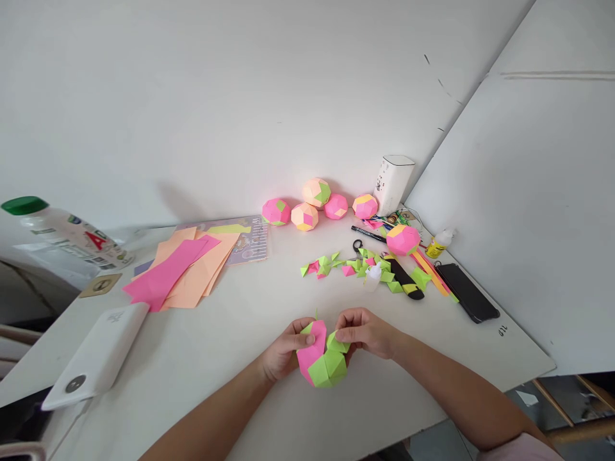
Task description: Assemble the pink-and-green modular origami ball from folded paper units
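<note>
One paper ball (327, 370) is at the six-o'clock side of the table (216, 358); my left hand (283, 352) clasps its ten-o'clock side, thumb on pink, while my right hand (369, 333), nearer the green flap (339, 344) at two o'clock, pinches that flap's upper edge.

Of the hands, the left hand (287, 351) has most of its fingers hidden behind the pink-and-green paper ball (312, 358), and the right hand (369, 333) has its lower fingertips tucked out of sight there too. The ball's underside cannot be seen. The left forearm (216, 406) and a pale sleeve (521, 448) are cut off by the bottom edge. A black ring (357, 246), probably a scissors handle, has the rest covered by green and pink paper pieces (360, 264). Fine print on the green-capped bottle (77, 237) and the yellow-labelled bottle (438, 245) is too small to read. Loose papers (185, 272) hide part of a patterned sheet (252, 246).
</note>
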Available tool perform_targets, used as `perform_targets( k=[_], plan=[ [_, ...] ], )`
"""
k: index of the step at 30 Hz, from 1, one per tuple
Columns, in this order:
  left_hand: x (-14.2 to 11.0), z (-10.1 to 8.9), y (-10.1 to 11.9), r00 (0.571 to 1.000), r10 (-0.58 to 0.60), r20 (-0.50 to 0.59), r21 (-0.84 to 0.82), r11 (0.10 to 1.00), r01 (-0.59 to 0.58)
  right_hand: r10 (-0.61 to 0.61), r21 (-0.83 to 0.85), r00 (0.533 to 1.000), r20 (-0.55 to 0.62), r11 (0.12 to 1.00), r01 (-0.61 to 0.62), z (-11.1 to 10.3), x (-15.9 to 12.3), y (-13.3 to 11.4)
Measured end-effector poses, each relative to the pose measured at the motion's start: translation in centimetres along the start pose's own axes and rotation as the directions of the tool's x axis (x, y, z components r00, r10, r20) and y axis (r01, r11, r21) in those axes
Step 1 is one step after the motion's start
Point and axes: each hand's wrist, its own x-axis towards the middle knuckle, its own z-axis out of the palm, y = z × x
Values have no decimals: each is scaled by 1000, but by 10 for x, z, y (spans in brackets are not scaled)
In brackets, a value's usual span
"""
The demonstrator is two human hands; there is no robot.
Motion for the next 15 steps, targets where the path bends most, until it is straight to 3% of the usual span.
perform_targets(
  k=[7, 15],
  plan=[
    [0, 3, 2, 1000, 6, -4, -14, 1000, -6, -132, -70, 991, -1, 989, 132, 0, -2, 0],
    [0, 1, 1, 1000, 1, -13, -23, 1000, -1, -150, -75, 988, 23, 986, 151, 0, -4, -1]
  ],
)
